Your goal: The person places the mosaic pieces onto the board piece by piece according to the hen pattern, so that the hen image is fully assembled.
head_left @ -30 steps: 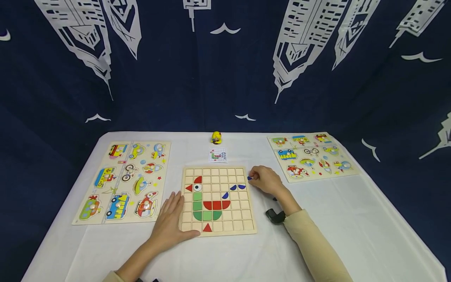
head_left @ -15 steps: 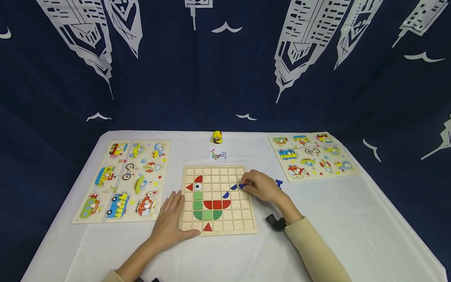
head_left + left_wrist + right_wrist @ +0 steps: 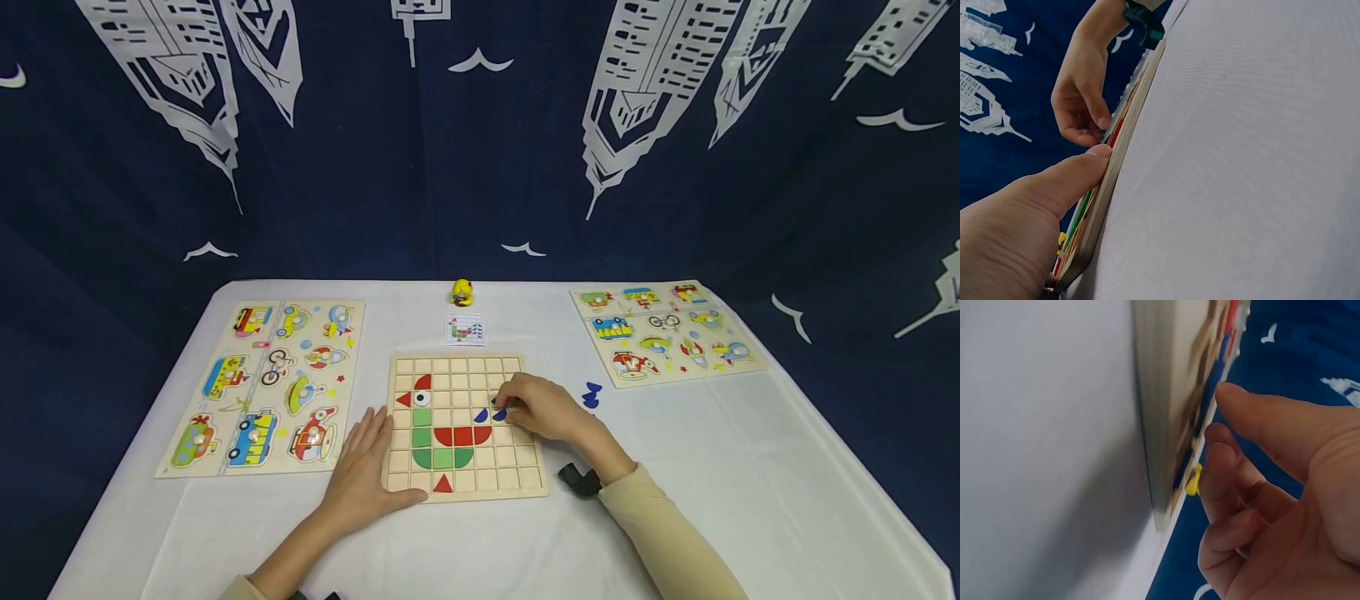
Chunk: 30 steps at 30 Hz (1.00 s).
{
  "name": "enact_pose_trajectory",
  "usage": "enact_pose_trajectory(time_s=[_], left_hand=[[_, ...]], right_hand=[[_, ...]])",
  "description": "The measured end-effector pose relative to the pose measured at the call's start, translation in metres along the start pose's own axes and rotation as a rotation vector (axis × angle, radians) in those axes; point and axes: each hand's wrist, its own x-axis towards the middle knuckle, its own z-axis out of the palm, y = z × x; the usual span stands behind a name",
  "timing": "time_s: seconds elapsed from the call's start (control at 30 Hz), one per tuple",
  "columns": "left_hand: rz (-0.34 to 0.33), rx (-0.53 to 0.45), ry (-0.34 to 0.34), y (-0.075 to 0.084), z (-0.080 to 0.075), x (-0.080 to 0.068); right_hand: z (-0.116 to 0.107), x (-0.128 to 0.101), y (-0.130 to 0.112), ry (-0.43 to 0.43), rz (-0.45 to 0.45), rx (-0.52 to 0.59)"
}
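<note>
A wooden grid board (image 3: pixel 486 480) lies in front of me, with red, green and blue flat pieces set in its cells, forming a bird-like figure. My left hand (image 3: pixel 360 471) rests along the board's left edge, fingers spread and thumb at the near left corner. Over the board's right part, my right hand (image 3: pixel 543 407) pinches a blue rounded piece (image 3: pixel 500 415) at a cell beside another blue piece (image 3: pixel 481 415). In the right wrist view, the thumb and forefinger of the right hand (image 3: pixel 1272 481) stand close to the board's blue pieces; their exact contact is unclear.
Several loose blue pieces (image 3: pixel 592 394) lie right of the board. A small pattern card (image 3: pixel 465 330) and a yellow figurine (image 3: pixel 462 292) stand beyond it. Picture puzzle boards lie at left (image 3: pixel 255 392) and right (image 3: pixel 667 333) on the white-covered table (image 3: pixel 480 550).
My right hand has moved left and toward me, bringing a blue piece from beyond the board's right edge onto its cells. The left hand has stayed put.
</note>
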Motion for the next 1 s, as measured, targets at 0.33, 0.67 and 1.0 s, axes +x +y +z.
enact_pose_trajectory(time_s=[0.33, 0.67, 1.0], left_hand=[[0.008, 0.015, 0.006, -0.001, -0.002, -0.001], [-0.004, -0.021, -0.001, 0.003, 0.004, -0.003], [-0.006, 0.004, -0.004, 0.0, 0.0, -0.001]], right_hand=[[-0.015, -0.029, 0.018, 0.173, 0.08, 0.045], [-0.001, -0.019, 0.0, -0.012, -0.036, 0.033], [-0.014, -0.042, 0.033, 0.165, 0.131, 0.049]])
